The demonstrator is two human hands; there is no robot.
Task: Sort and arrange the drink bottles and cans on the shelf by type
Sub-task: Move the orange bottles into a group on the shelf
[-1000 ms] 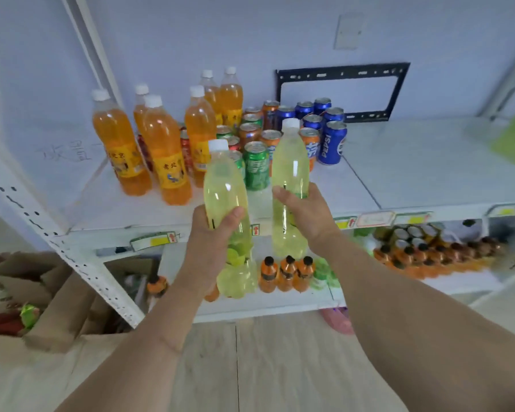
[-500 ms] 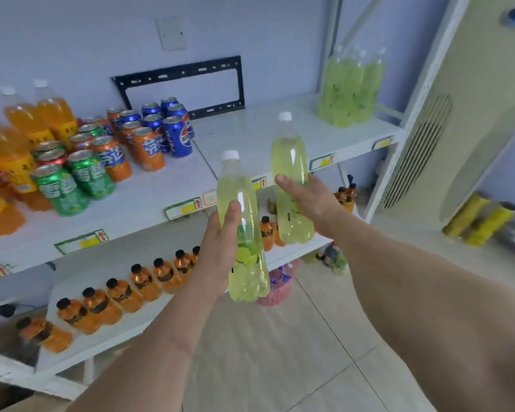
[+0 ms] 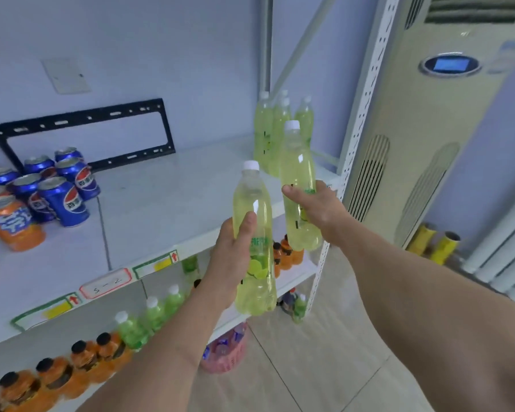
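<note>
Gripping one upright lime bottle (image 3: 254, 233) in our left hand (image 3: 232, 260) and another (image 3: 298, 188) in our right hand (image 3: 318, 203), we judge the right nearer the lime group (image 3: 272, 135) ahead-right.

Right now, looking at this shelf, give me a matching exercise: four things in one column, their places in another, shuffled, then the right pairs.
1. blue cola cans
2. cluster of pale green bottles
3. pink plastic basket
4. black metal wall bracket

A. on the floor under the shelves
B. on the wall behind the shelf
C. left part of the upper shelf
D. far right end of the upper shelf

Pairs: 1-C, 2-D, 3-A, 4-B
</note>
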